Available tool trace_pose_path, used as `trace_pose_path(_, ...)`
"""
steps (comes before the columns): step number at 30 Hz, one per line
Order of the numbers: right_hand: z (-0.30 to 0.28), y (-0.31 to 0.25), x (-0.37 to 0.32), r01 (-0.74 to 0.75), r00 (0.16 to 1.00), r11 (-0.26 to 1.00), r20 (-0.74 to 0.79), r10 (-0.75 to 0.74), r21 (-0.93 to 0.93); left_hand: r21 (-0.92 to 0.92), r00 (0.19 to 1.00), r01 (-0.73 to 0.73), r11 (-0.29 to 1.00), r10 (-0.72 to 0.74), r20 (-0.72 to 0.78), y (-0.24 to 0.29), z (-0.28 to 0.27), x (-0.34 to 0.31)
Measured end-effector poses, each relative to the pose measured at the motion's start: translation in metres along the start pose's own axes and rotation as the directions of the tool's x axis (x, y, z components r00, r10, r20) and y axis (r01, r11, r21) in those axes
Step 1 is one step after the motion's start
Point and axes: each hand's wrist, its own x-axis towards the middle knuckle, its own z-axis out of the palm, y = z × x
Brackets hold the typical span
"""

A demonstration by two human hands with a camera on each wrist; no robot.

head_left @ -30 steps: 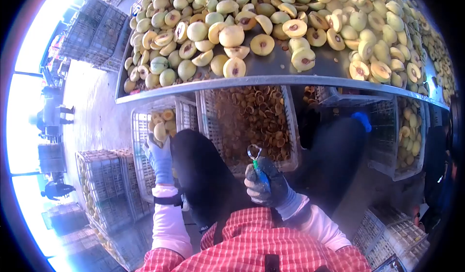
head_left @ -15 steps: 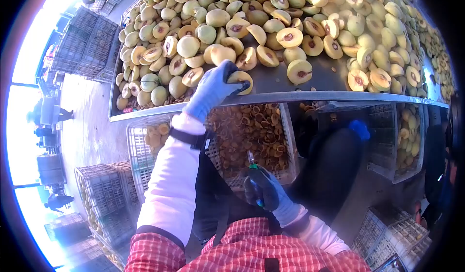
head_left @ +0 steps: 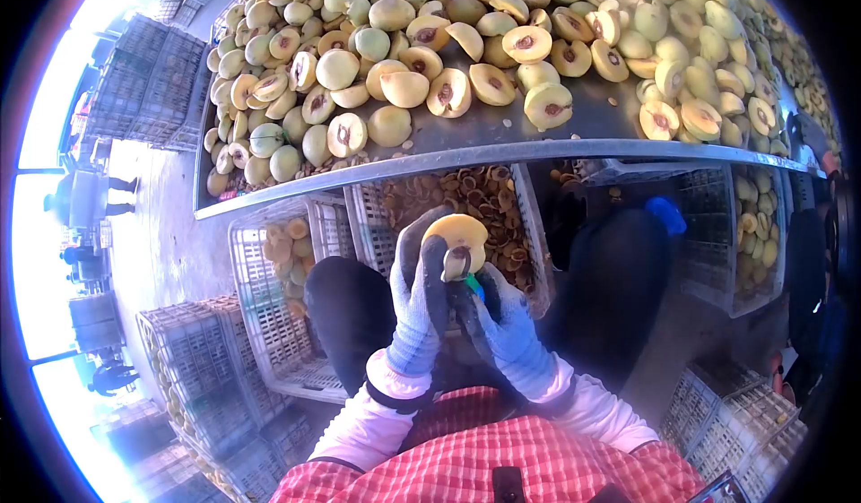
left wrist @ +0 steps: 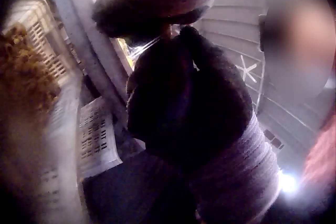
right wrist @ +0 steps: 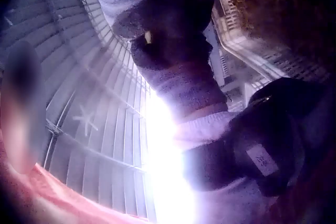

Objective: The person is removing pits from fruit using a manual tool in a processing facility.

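Grasping a pale yellow halved fruit (head_left: 465,230) in our gloved left hand (head_left: 414,299), we have its cut face near the metal loop of a small green-and-blue-handled tool (head_left: 473,282); our gloved right hand (head_left: 513,325) is curled round the handle. The fruit is over the white slatted plastic crate of brown scraps (head_left: 530,234), below the table's near edge; we judge that a slick skin or loosened fingers could drop it among those scraps, and that a slip of the loop, from too hard a push, could nick our left fingers; a knock could tip the halves by the near edge off.

The dark metal table with a raised pale rim (head_left: 430,160) carries heaped halves, densest towards its far edge and left corner, with small bits scattered near the front; left of it, stacked grey crates (head_left: 148,82) line a worn grey floor (head_left: 160,185), under glaring light.
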Motion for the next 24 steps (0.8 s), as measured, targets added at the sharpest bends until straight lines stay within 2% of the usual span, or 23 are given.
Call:
trace_pose_path(2, -0.003, -0.004, -0.003, -0.013, 1.0, 0.998, 0.02, 0.014, -0.054, 0.13, 0.996, -0.084, 0.988, 0.082, 0.023, -0.004, -0.004, -0.004)
trace_pose_path(4, -0.004, -0.009, -0.005, -0.028, 0.999, 0.998, 0.019, 0.029, -0.063, 0.119, 1.0, -0.015, 0.993, 0.016, -0.009, -0.003, -0.005, -0.004)
trace_pose_path(5, -0.003, -0.011, -0.006, -0.036, 0.999, 0.998, 0.008, 0.037, -0.044, 0.162, 0.999, -0.024, 0.986, 0.028, -0.026, -0.001, -0.004, -0.006)
trace_pose_path(8, 0.0, -0.013, -0.008, -0.061, 0.998, 0.998, 0.026, 0.061, 0.007, -0.011, 0.992, -0.023, 1.0, 0.021, -0.121, -0.001, 0.002, -0.011)
trace_pose_path(9, -0.001, -0.013, -0.008, -0.071, 0.997, 0.997, 0.038, 0.07, 0.02, 0.021, 0.99, -0.065, 0.998, 0.067, -0.128, -0.002, 0.004, -0.011)
trace_pose_path(12, 0.005, -0.004, -0.015, -0.018, 1.0, 0.992, -0.005, 0.019, 0.128, 0.115, 0.969, -0.185, 0.976, 0.2, -0.142, -0.009, 0.007, -0.012)
trace_pose_path(15, 0.001, -0.006, -0.018, 0.094, 0.996, 0.995, -0.005, -0.094, -0.025, 0.197, 0.991, -0.104, 0.975, 0.119, -0.066, -0.01, 0.004, -0.017)
trace_pose_path(18, -0.003, 0.008, -0.022, -0.04, 0.997, 0.998, 0.064, 0.037, 0.044, 0.252, 0.998, -0.062, 0.966, 0.065, -0.004, -0.015, 0.0, -0.017)
trace_pose_path(19, -0.003, 0.011, -0.023, -0.066, 0.996, 0.994, 0.07, 0.06, 0.089, 0.21, 0.995, -0.089, 0.974, 0.097, -0.03, -0.013, 0.005, -0.018)
trace_pose_path(22, 0.001, 0.009, -0.025, -0.091, 0.996, 0.985, -0.008, 0.093, 0.143, 0.145, 0.985, -0.118, 0.982, 0.134, -0.107, -0.012, 0.015, -0.02)
trace_pose_path(24, 0.003, 0.013, -0.027, -0.053, 0.997, 0.989, -0.048, 0.06, 0.139, 0.184, 0.977, -0.148, 0.972, 0.172, -0.124, -0.014, 0.018, -0.02)
